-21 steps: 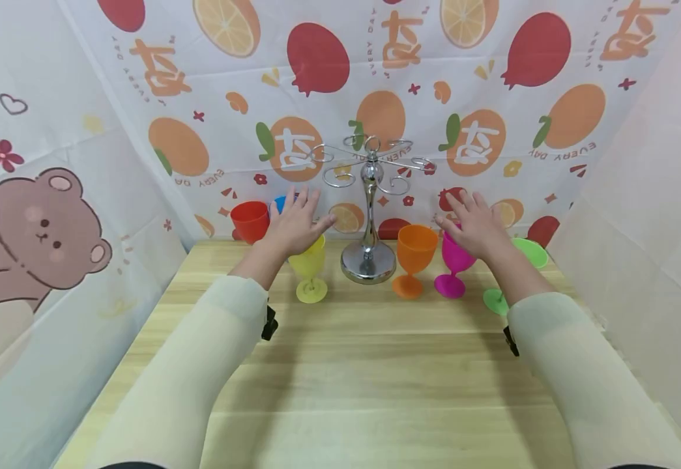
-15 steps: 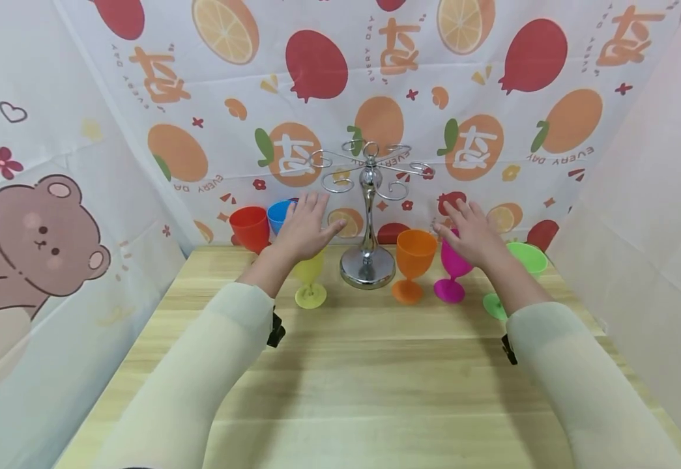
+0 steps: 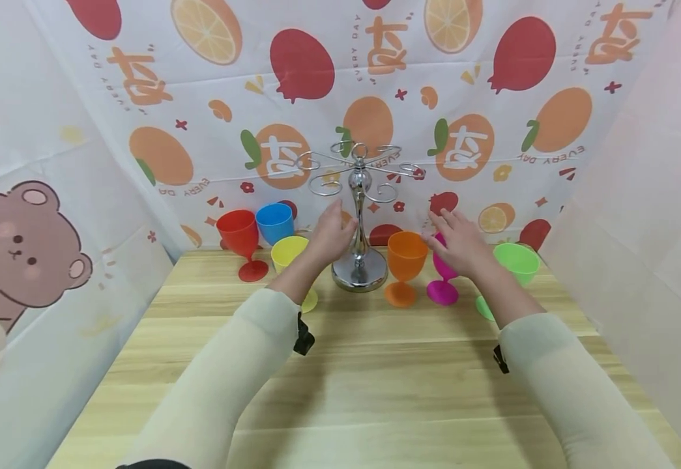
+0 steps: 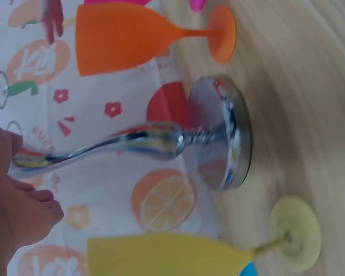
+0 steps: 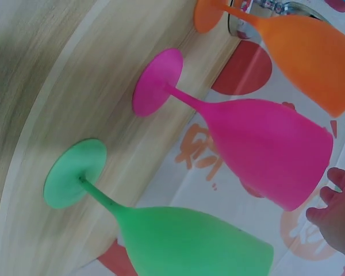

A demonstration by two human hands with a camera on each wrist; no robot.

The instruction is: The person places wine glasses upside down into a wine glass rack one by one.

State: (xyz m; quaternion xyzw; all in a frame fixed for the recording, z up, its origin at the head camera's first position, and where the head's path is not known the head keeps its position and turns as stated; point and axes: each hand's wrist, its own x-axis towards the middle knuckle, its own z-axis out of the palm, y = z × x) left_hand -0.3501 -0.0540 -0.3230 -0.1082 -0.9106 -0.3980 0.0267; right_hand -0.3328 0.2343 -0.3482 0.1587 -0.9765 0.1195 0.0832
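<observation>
A chrome stand with curled wire arms rises from a round base at the back of the table. My left hand is beside its pole, thumb and bent fingers on either side in the left wrist view; no firm hold shows. Just left of the base stands a yellow goblet, partly behind my left wrist. My right hand hovers by the rim of a pink goblet, fingers spread and holding nothing. An orange goblet stands between the stand and the pink one.
A red goblet and a blue goblet stand at the back left. A green goblet is at the right, partly behind my right forearm. A fruit-printed cloth hangs behind the wooden table.
My left hand has moved right, from above the yellow goblet to the stand's pole, its fingers bending. My right hand stays near the pink goblet. The head view has shifted slightly.
</observation>
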